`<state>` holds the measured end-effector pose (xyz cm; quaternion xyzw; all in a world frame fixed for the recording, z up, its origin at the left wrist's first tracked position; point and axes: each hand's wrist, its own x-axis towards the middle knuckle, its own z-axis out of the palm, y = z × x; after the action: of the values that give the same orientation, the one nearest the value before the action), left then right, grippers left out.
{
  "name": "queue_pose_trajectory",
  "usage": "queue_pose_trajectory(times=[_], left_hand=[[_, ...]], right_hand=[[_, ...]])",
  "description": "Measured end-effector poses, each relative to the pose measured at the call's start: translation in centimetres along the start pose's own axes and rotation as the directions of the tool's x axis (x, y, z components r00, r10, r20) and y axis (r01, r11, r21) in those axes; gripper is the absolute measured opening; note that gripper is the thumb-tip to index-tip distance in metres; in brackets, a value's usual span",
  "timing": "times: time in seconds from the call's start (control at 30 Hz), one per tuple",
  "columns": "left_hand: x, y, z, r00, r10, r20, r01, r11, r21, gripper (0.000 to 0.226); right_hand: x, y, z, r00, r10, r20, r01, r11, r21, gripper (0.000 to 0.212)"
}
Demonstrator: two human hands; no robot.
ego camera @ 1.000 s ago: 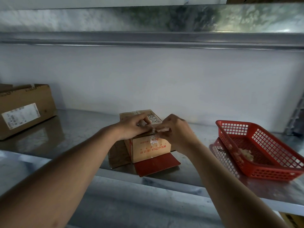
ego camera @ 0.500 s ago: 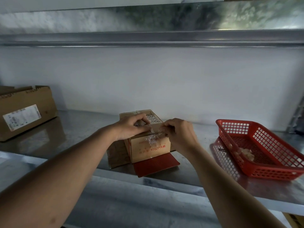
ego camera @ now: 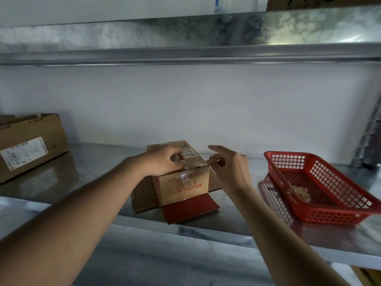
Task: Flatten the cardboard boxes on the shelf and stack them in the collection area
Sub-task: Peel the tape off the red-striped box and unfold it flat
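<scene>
Left hand (ego camera: 162,162) fingers curl onto a small taped box (ego camera: 183,182); right hand (ego camera: 228,168), fingers loosely apart, hovers beside it; a red basket (ego camera: 321,211) holding crumpled scraps (ego camera: 302,193) sits right of it.

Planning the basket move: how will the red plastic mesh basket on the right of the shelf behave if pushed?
The red plastic mesh basket probably weighs little: thin open lattice walls, only a small crumpled wad inside. It would likely slide easily on the smooth metal shelf. It sits tilted, one end raised, so a push may rock or pivot it.
</scene>
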<state>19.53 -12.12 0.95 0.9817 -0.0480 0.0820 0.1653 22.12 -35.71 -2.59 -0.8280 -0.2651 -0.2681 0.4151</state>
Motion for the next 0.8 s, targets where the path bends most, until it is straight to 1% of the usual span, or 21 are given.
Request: queue_pose_trajectory(times=[0.07, 0.1, 0.17, 0.23, 0.3, 0.4, 0.47, 0.5, 0.57, 0.63, 0.67, 0.7, 0.73, 0.77, 0.8], left_hand=[[0.2, 1.2, 0.6, 1.000, -0.017, 0.007, 0.017, 0.999, 0.037, 0.022], [0.3, 1.7, 1.1, 1.000, -0.023, 0.005, 0.023, 0.998, 0.050, 0.020], [0.4, 2.4, 1.9, 0.999, -0.030, -0.014, 0.031, 0.996, 0.082, 0.021], [0.4, 2.6, 2.4, 0.999, -0.036, -0.035, 0.039, 0.993, 0.108, 0.022], [0.3, 2.4, 2.7, 0.998, -0.022, -0.062, 0.029, 0.992, 0.121, 0.029], [-0.1, 1.9, 3.1, 0.991, 0.018, -0.129, 0.001, 0.990, 0.142, 0.034], [-0.1, 1.7, 3.1, 0.989, 0.040, -0.141, -0.017, 0.987, 0.160, 0.035], [-0.1, 1.5, 3.0, 0.989, 0.050, -0.136, -0.028, 0.987, 0.160, 0.036], [0.0, 1.1, 2.8, 0.990, 0.076, -0.122, -0.060, 0.990, 0.131, 0.036], [0.0, 0.7, 2.7, 0.988, 0.106, -0.111, -0.097, 0.992, 0.082, 0.037], [0.1, 0.6, 2.7, 0.987, 0.121, -0.104, -0.114, 0.991, 0.070, 0.037], [0.3, 0.6, 2.7, 0.986, 0.135, -0.097, -0.128, 0.989, 0.070, 0.038], [0.5, 0.5, 2.7, 0.985, 0.147, -0.092, -0.141, 0.987, 0.075, 0.039], [0.7, 0.4, 2.8, 0.983, 0.159, -0.090, -0.152, 0.985, 0.081, 0.041], [1.0, 0.3, 2.9, 0.981, 0.170, -0.089, -0.163, 0.983, 0.089, 0.041]], right_hand=[[0.2, -0.3, 0.1, 0.988, -0.142, 0.064, 0.148, 0.985, -0.093, 0.018], [0.2, -0.3, 0.2, 0.975, -0.192, 0.111, 0.205, 0.972, -0.116, 0.016], [-0.1, -0.5, 0.3, 0.953, -0.228, 0.198, 0.255, 0.959, -0.123, 0.015], [-0.4, -0.5, 0.1, 0.940, -0.223, 0.258, 0.261, 0.957, -0.125, 0.016], [-0.6, -0.5, 0.1, 0.934, -0.225, 0.278, 0.267, 0.956, -0.122, 0.024], [-0.5, -0.7, 0.3, 0.962, -0.177, 0.209, 0.213, 0.963, -0.164, 0.031], [-0.3, -0.6, 0.5, 0.979, -0.124, 0.163, 0.161, 0.957, -0.240, 0.027], [-0.2, -0.4, 0.5, 0.983, -0.110, 0.147, 0.144, 0.959, -0.245, 0.025], [-0.2, -0.1, 0.4, 0.995, -0.058, 0.075, 0.070, 0.984, -0.166, 0.021], [-0.3, 0.6, 0.1, 0.998, 0.056, -0.003, -0.056, 0.998, -0.023, 0.018], [-0.4, 0.8, 0.1, 0.991, 0.134, -0.002, -0.134, 0.989, 0.060, 0.018], [-0.5, 1.0, 0.0, 0.975, 0.222, 0.021, -0.223, 0.961, 0.161, 0.019], [-0.6, 1.0, 0.0, 0.948, 0.313, 0.059, -0.317, 0.906, 0.282, 0.021], [-0.6, 0.9, 0.0, 0.915, 0.391, 0.099, -0.397, 0.827, 0.398, 0.023], [-0.7, 0.9, 0.0, 0.890, 0.441, 0.119, -0.442, 0.764, 0.470, 0.024]])
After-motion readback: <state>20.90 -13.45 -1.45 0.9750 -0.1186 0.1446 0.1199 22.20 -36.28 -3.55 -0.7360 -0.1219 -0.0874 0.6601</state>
